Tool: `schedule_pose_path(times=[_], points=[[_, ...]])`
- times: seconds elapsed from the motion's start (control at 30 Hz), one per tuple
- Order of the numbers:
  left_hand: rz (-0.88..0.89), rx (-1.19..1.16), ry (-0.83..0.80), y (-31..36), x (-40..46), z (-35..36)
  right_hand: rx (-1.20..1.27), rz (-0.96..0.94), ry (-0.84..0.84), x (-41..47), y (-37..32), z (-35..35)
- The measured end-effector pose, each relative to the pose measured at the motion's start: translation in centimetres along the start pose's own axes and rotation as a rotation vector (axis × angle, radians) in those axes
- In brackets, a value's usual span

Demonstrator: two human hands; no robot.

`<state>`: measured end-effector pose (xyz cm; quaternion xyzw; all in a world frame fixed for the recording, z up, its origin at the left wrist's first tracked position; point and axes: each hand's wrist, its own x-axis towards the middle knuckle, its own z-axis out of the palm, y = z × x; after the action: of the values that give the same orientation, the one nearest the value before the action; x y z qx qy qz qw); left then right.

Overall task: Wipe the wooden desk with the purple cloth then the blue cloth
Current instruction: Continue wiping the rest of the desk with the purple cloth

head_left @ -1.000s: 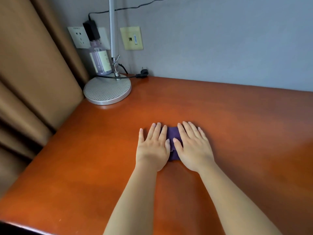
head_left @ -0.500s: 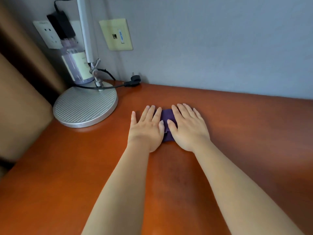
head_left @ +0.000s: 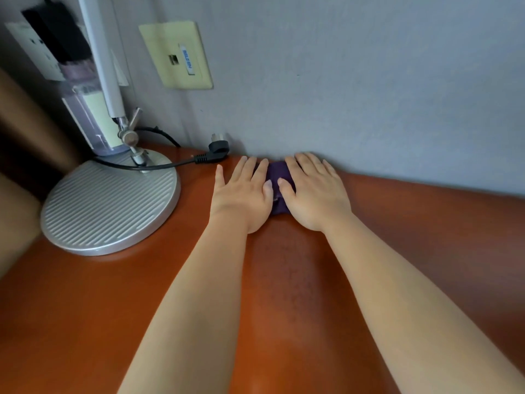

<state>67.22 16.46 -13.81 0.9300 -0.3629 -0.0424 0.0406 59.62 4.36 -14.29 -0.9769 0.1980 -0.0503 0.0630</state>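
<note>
Wall [head_left: 369, 81] blocks ahead, lamp base [head_left: 108, 206] and plug [head_left: 218, 147] crowd left — bare wooden desk [head_left: 426, 223] rightward.

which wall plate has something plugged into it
The white outlet at far left, behind the lamp pole: a black adapter sits in it. The yellowish plate holds nothing.

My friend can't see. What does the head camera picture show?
Two flat hands, left hand and right hand, press a purple cloth on a wooden desk by the wall. A silver lamp base and loose black plug sit left.
</note>
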Motion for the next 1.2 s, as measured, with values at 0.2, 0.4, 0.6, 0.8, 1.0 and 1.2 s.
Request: schedule_pose_path(times=[0.2, 0.4, 0.6, 0.8, 1.0, 1.2], points=[[0.002, -0.003, 0.011, -0.2, 1.5, -0.1, 0.001, -0.005, 0.02, 1.3, 0.3, 0.1], [-0.028, -0.014, 0.01, 0.1, 0.9, -0.1, 0.004, -0.008, 0.012, 0.9, 0.2, 0.1], [-0.037, -0.012, -0.002, 0.4, -2.0, 0.1, 0.004, 0.012, -0.002, -1.8, -0.4, 0.2], [-0.042, -0.025, -0.022, 0.6, -8.9, 0.3, -0.008, 0.012, -0.016, -8.0, -2.7, 0.0], [-0.06, -0.004, -0.069, -0.2, -19.2, 0.4, 0.014, -0.008, -0.058, -17.2, -7.1, -0.5], [-0.088, 0.059, -0.098, -1.9, -29.2, 0.6, 0.042, -0.066, -0.075, -25.8, -11.8, -0.5]])
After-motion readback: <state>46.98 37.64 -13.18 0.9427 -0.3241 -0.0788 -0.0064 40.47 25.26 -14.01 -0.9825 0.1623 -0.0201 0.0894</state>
